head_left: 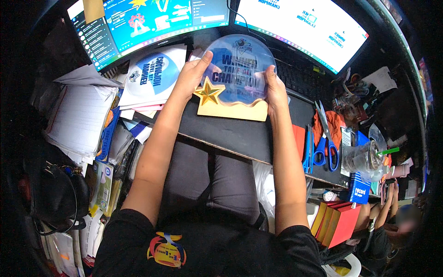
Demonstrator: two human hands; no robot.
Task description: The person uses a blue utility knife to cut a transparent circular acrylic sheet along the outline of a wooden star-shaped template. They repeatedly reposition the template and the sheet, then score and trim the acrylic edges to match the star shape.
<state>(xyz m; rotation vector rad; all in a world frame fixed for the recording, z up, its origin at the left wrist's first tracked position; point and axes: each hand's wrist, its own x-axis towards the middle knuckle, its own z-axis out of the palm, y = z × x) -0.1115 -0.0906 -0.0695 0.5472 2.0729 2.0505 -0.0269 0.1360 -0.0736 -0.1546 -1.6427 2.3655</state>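
Observation:
Between my two hands I hold up a trophy plaque, a clear rounded panel with dark lettering on a gold base with a gold star at its left corner. My left hand grips the panel's left edge, thumb on the front. On the opposite edge my right hand is closed the same way, thumb up. The plaque is tilted above the black desk. Left of it lies a printed sheet with a blue and white round design.
Blue-handled scissors and a blue cutter lie at the right, near a plastic cup with a green straw. Two monitors stand behind. Stacked papers fill the left. Another person sits at far right.

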